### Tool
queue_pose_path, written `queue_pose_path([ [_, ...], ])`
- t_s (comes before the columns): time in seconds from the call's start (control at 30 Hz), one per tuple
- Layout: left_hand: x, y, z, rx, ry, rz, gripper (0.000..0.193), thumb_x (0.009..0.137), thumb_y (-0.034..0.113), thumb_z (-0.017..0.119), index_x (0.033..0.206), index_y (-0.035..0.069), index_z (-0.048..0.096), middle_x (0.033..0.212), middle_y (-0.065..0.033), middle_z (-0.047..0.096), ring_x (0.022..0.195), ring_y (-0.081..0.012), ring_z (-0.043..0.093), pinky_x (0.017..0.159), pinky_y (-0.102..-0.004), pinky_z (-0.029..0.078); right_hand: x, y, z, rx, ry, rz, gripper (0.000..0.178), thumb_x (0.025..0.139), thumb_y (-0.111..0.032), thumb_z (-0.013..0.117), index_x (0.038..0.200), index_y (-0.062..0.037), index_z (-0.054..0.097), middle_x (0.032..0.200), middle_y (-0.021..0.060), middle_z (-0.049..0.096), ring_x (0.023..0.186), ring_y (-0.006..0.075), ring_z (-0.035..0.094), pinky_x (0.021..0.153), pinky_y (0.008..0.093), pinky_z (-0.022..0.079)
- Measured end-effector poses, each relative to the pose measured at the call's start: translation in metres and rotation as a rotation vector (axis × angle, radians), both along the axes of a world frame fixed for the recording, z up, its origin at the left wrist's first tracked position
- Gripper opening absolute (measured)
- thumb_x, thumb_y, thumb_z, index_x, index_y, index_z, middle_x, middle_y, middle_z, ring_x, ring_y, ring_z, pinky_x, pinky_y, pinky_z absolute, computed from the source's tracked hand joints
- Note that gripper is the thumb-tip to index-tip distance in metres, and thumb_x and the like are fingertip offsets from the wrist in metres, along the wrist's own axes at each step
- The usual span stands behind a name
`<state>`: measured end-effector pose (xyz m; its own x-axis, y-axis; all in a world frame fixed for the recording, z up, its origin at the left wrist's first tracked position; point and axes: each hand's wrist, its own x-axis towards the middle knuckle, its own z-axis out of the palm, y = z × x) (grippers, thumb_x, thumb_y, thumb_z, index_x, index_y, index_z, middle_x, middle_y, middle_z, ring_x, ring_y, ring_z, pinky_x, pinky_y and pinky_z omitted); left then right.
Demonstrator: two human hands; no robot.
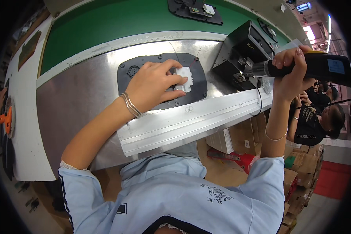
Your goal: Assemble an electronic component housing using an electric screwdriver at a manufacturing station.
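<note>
Left forearm: from my remote seat I see it (97,134) slant up and inward from the lower left, elbow bent and out to the side;
Left wrist: nearly in line with the forearm, back of the hand turned up;
Left hand: fingers (175,79) bent and pointing right, thumb spread below them, the grip closed lightly (154,84);
Right forearm: I have it (276,128) almost upright on my screen, raised;
Right hand: fingers (286,60) curled round in a firm grip (291,78), nails toward my view;
Torso: behind both arms, at the lower edge (175,202).
</note>
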<state>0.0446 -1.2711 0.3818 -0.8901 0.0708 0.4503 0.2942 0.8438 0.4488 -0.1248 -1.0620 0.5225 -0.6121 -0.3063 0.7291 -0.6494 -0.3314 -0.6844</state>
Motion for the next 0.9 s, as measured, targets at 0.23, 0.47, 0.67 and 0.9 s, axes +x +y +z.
queue_pose_path([
  [0.23, -0.001, -0.001, 0.0, -0.02, 0.008, 0.008, 0.023, 0.08, 0.035, 0.068, 0.096, 0.019, 0.068, 0.11, -0.0009, 0.058, 0.083, -0.0157, 0.06, 0.083, -0.0327, 0.042, -0.02, 0.0, -0.012, -0.006, -0.026, -0.046, 0.011, 0.086, -0.002, 0.052, 0.097, 0.0007, 0.051, 0.06, 0.006, 0.045, 0.049, 0.0162, 0.045, 0.049, 0.0307, 0.041],
  [0.47, -0.001, 0.0, -0.001, -0.024, 0.007, 0.01, 0.024, 0.079, 0.035, 0.069, 0.096, 0.019, 0.069, 0.11, -0.0006, 0.058, 0.083, -0.0154, 0.06, 0.082, -0.033, 0.043, -0.013, 0.0, -0.012, 0.069, -0.072, 0.014, 0.01, 0.087, -0.004, 0.051, 0.096, -0.0009, 0.051, 0.058, 0.0045, 0.043, 0.047, 0.015, 0.044, 0.048, 0.0301, 0.041],
  [0.67, -0.001, -0.001, 0.001, -0.029, -0.003, 0.006, 0.024, 0.079, 0.036, 0.069, 0.097, 0.02, 0.069, 0.111, -0.001, 0.057, 0.084, -0.0155, 0.06, 0.083, -0.0335, 0.043, 0.028, -0.027, -0.015, 0.061, -0.092, 0.141, 0.018, 0.087, -0.006, 0.048, 0.101, 0.0047, 0.047, 0.058, 0.0058, 0.042, 0.044, 0.0148, 0.043, 0.045, 0.0291, 0.04],
  [0.9, -0.002, 0.001, -0.001, -0.023, 0.022, -0.001, 0.025, 0.079, 0.036, 0.068, 0.098, 0.02, 0.068, 0.11, -0.0008, 0.057, 0.087, -0.016, 0.061, 0.083, -0.0339, 0.043, 0.045, -0.064, -0.039, 0.04, -0.12, 0.287, 0.017, 0.088, -0.006, 0.049, 0.101, 0.0045, 0.048, 0.057, 0.0063, 0.044, 0.043, 0.015, 0.045, 0.044, 0.0291, 0.041],
])
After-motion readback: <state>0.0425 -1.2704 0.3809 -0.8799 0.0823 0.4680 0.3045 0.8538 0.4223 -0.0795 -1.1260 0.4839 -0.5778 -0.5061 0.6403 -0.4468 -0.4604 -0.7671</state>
